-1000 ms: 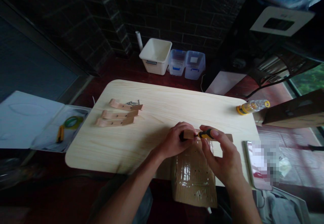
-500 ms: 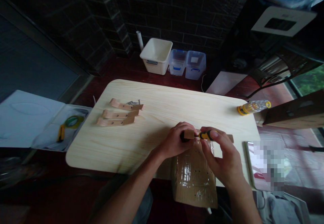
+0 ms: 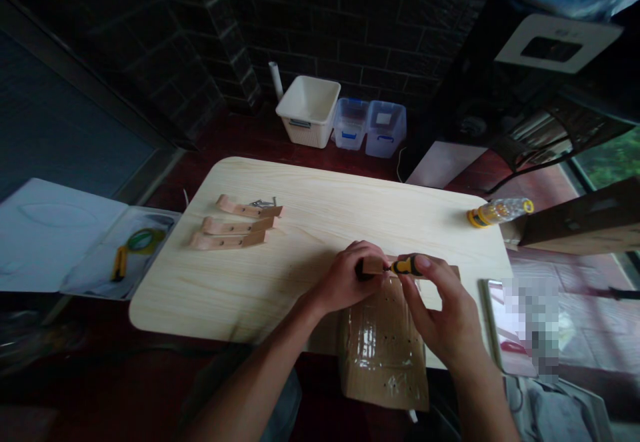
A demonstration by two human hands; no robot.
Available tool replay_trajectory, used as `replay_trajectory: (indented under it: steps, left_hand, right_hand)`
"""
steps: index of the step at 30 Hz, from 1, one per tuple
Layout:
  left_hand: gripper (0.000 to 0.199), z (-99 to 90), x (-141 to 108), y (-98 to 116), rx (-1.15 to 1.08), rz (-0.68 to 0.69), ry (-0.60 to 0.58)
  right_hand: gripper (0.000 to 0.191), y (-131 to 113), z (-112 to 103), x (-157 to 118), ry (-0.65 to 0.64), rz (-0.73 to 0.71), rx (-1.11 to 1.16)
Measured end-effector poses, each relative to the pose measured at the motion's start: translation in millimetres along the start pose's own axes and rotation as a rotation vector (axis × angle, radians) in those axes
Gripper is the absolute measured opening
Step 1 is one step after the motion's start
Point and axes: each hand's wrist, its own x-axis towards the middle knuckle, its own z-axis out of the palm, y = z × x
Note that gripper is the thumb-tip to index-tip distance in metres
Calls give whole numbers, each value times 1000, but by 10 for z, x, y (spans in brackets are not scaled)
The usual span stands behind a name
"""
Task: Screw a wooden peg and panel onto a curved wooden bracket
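Note:
My left hand (image 3: 353, 274) is wrapped round a small wooden piece (image 3: 373, 266) near the front edge of the table. In my right hand (image 3: 443, 302) is a yellow and black screwdriver (image 3: 406, 267), its tip pointing left against the wooden piece. Below both hands, a taped cardboard piece (image 3: 385, 355) with small holes hangs over the table's front edge. Three curved wooden pieces with holes (image 3: 235, 239) lie at the left of the table, beside a small pile of screws (image 3: 263, 203).
A clear bottle with yellow ends (image 3: 500, 212) lies at the table's (image 3: 310, 189) right edge. An open case (image 3: 107, 262) is at the left. Beyond the table are a white bin (image 3: 310, 112) and two clear boxes (image 3: 386, 129). A tablet-like object (image 3: 507, 335) is at the right.
The fingers of my right hand have shifted slightly on the screwdriver, and its handle looks turned. My left hand and the wooden piece look the same.

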Motion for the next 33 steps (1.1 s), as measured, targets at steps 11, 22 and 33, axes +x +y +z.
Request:
replay_trajectory:
  steps: [11,22,33]
  left_hand:
    - [15,-1,4,-6,-24,-20,3]
    - [9,26,9,1,-37,-18,42]
    - [8,27,24,8,-19,2,58]
  right_hand:
    - [52,-6,1,14,2,5,-4]
    - [43,-22,7,-28,-57,67,7]
    - [36,6,46,-34,-14,76,8]
